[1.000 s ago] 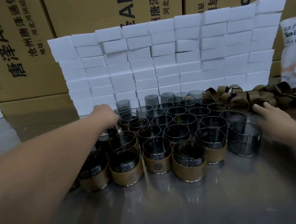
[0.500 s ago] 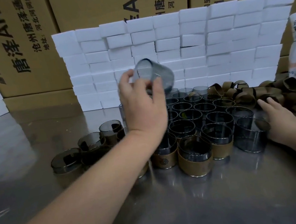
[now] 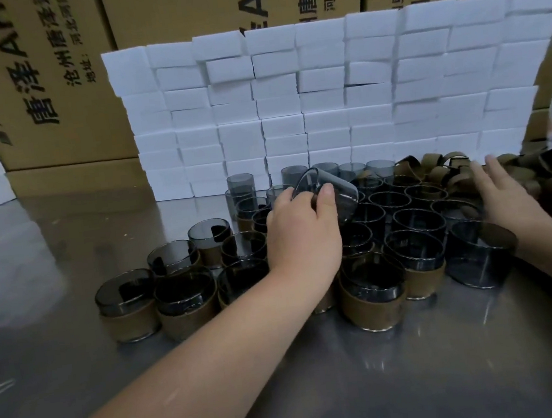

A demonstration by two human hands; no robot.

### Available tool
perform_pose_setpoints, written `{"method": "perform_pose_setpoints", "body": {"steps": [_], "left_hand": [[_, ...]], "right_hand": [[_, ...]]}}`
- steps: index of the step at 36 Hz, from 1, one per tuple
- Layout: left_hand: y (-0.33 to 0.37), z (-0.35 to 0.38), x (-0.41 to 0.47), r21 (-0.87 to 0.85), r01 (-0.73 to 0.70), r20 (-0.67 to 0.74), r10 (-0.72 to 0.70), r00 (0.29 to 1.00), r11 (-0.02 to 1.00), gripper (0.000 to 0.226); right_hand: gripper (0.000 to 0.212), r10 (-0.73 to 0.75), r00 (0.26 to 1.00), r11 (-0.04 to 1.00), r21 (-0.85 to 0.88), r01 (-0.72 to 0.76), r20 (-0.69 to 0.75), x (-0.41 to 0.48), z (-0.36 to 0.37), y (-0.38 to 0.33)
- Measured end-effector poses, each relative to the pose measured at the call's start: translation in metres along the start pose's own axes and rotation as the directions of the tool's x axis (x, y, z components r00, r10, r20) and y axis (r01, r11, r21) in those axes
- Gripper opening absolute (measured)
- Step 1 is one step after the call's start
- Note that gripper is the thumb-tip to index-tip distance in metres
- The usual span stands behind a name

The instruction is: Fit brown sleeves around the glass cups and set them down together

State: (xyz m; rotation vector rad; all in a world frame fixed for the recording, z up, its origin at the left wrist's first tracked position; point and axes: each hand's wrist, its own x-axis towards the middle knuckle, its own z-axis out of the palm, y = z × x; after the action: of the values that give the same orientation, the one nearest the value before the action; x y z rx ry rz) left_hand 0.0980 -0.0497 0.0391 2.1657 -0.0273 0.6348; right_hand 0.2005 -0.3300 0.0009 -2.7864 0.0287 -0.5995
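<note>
Fingers (image 3: 288,198) of the left hand (image 3: 301,233) are curling round a bare glass cup (image 3: 330,191), the thumb lying across its wall, and are holding it tilted above the middle of the cluster. The arm is reaching forward from the lower left. Sleeved cups (image 3: 372,297) are standing together along the near edge of the steel table (image 3: 422,380). Other bare cups (image 3: 477,255) are waiting at the right and at the back, against the white foam blocks (image 3: 324,101). The job is looking partly done, with many cups left. The right hand (image 3: 512,197) is stretching flat, fingers straight and spread, gripping nothing, over the heap of loose brown sleeves (image 3: 433,166).
</note>
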Motion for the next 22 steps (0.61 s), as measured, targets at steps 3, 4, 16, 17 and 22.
{"method": "perform_pose_setpoints", "body": {"steps": [3, 4, 16, 17, 22], "left_hand": [[0.002, -0.003, 0.001, -0.029, 0.023, -0.008, -0.023, 1.000, 0.999, 0.044], [0.002, -0.003, 0.001, -0.033, 0.023, -0.010, -0.024, 1.000, 0.999, 0.044], [0.001, -0.001, 0.002, -0.047, 0.016, -0.013, -0.017, 1.000, 0.999, 0.046], [0.001, -0.001, 0.003, -0.054, 0.016, -0.016, -0.017, 1.000, 0.998, 0.046], [-0.001, 0.000, 0.003, -0.078, 0.016, -0.028, -0.018, 0.999, 0.997, 0.047]], "right_hand": [[0.091, -0.044, 0.998, 0.994, -0.094, 0.046, 0.033, 0.012, 0.001, -0.001], [0.092, -0.035, 0.998, 0.991, -0.125, 0.042, 0.052, 0.017, 0.001, -0.001], [0.092, 0.060, 0.972, 0.978, -0.208, -0.012, 0.229, 0.048, 0.000, -0.014], [0.089, 0.068, 0.971, 0.974, -0.226, -0.015, 0.229, 0.050, 0.001, -0.013], [0.075, 0.071, 0.963, 0.953, -0.303, 0.012, 0.261, 0.058, 0.005, -0.011]]}}
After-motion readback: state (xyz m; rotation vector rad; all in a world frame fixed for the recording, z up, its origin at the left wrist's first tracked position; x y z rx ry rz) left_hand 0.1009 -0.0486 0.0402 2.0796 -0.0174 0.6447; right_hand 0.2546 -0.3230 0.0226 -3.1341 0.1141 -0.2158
